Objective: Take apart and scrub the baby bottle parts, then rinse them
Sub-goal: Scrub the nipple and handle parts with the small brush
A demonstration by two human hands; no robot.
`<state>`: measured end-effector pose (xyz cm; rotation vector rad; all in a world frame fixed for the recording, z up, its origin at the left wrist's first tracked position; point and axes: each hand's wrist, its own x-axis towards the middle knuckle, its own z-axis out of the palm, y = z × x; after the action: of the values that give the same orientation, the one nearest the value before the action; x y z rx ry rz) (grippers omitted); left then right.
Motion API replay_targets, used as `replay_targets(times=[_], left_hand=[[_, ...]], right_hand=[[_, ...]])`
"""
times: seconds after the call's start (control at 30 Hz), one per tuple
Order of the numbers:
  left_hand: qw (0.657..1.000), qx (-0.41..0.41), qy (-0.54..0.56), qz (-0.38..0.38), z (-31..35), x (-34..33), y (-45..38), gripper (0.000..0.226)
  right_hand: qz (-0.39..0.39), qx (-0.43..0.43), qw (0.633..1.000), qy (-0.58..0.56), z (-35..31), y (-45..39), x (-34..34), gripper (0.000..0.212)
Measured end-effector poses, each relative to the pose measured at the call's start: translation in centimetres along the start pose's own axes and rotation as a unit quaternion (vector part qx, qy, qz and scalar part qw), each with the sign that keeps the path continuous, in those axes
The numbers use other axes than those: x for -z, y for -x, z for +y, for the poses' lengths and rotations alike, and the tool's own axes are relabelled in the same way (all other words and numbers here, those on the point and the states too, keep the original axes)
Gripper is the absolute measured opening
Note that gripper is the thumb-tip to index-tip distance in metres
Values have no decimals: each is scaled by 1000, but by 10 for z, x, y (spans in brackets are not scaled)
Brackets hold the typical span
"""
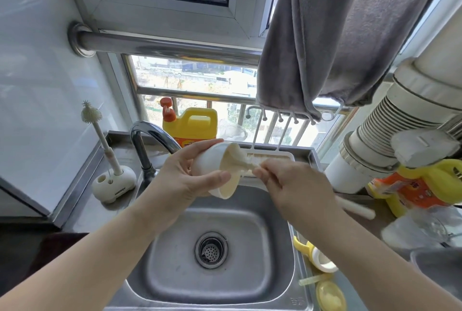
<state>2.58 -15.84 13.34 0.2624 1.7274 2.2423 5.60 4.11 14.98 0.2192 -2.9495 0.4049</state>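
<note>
While the bottle [212, 168] is held by the left hand [180, 178], a brush [243, 163] is pinched by the right hand [292, 185]. Scrubbing is under way; rinsing is needed next.

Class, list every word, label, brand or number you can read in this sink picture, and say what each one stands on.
Nothing can be read for certain.
Brush stand: small dark print on its front, too small to read.
Yellow detergent jug: orange label with red characters, mostly hidden behind the left hand.
Yellow refill pack: orange printed label, too blurred to read.
Sink rim: faint stamped mark, unreadable.
</note>
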Motion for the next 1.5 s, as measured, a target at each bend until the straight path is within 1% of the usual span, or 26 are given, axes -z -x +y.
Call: replay_targets(times=[0.03, 0.1, 0.2, 0.3, 0.37, 0.43, 0.5, 0.6, 0.67, 0.73, 0.77, 0.8, 0.9, 0.97, 1.03, 1.07, 1.1, 1.13, 1.17, 1.2, 1.23, 1.3, 1.37, 1.4, 1.47, 1.5], left_hand=[[1000, -3, 0, 4, 0, 0, 1, 59], [1000, -8, -7, 14, -2, 2, 3, 63], [1000, -4, -22, -2, -7, 6, 7, 80], [999, 19, -9, -37, -11, 8, 9, 96], [997, 30, -34, -58, -11, 9, 9, 107], [993, 32, -95, -68, -8, 9, 9, 102], [990, 33, -107, -83, -1, 8, 9, 90], [991, 91, -5, -97, 8, 6, 8, 83], [984, 135, 62, -101, 15, 3, 6, 60], [979, 161, 64, -104, 20, 2, 4, 40], [978, 170, 46, -111, 22, 3, 3, 37], [975, 181, 26, -124, 22, 4, 2, 43], [961, 218, -39, -163, 23, 5, 1, 81], [966, 207, -76, -135, 19, 2, 1, 79], [977, 175, -96, -78, 14, -2, 1, 71], [980, 164, -97, -56, 12, -2, 1, 67], [982, 159, -91, -42, 10, -2, 1, 63], [984, 154, -83, -34, 9, -2, 1, 60], [986, 147, -75, -30, 9, -2, 1, 59], [988, 136, -70, -25, 8, -1, 2, 62], [990, 123, -63, -19, 7, -1, 2, 64], [995, 90, -40, -3, 4, 0, 5, 67], [998, 56, -25, 5, 1, 2, 7, 71], [999, 37, -20, 3, 0, 3, 8, 75], [1000, 2, -11, -10, 1, 4, 9, 76], [1000, -9, -9, -16, 2, 5, 8, 74]], right_hand=[[-60, -30, 996, -66, -1, 2, -4, 41], [-186, -51, 967, -164, -5, 5, -9, 39], [-307, -76, 900, -299, -8, 5, -6, 37], [-328, -136, 831, -429, -8, 4, 0, 40], [-309, -142, 812, -475, -10, 4, 1, 41], [-296, -128, 836, -444, -9, 2, -1, 41], [-292, -116, 863, -395, -8, 0, 1, 40], [-282, -91, 887, -355, -2, -1, 5, 39], [-280, -75, 893, -344, 1, -1, 7, 40], [-280, -64, 895, -340, 2, -1, 9, 39], [-282, -57, 896, -338, 2, -1, 10, 38], [-285, -50, 898, -331, 3, 0, 10, 38], [-288, -34, 913, -287, -1, 4, 13, 33], [-272, -37, 934, -230, -2, 7, 16, 30], [-216, -22, 971, -104, -3, 10, 19, 31], [-159, -10, 987, -13, -2, 12, 18, 36], [-87, 9, 993, 73, -1, 12, 15, 41], [-31, 23, 992, 123, 1, 13, 10, 44], [9, 30, 989, 144, -2, 13, 8, 45], [20, 28, 988, 149, -4, 12, 5, 45], [-9, 18, 994, 109, -6, 13, 2, 44], [-134, -16, 989, -54, -5, 13, -1, 41], [-237, -50, 948, -204, -9, 12, 2, 39], [-277, -70, 919, -273, -11, 11, 3, 39], [-338, -116, 844, -400, -14, 11, 7, 39], [-349, -123, 826, -426, -15, 11, 8, 39]])
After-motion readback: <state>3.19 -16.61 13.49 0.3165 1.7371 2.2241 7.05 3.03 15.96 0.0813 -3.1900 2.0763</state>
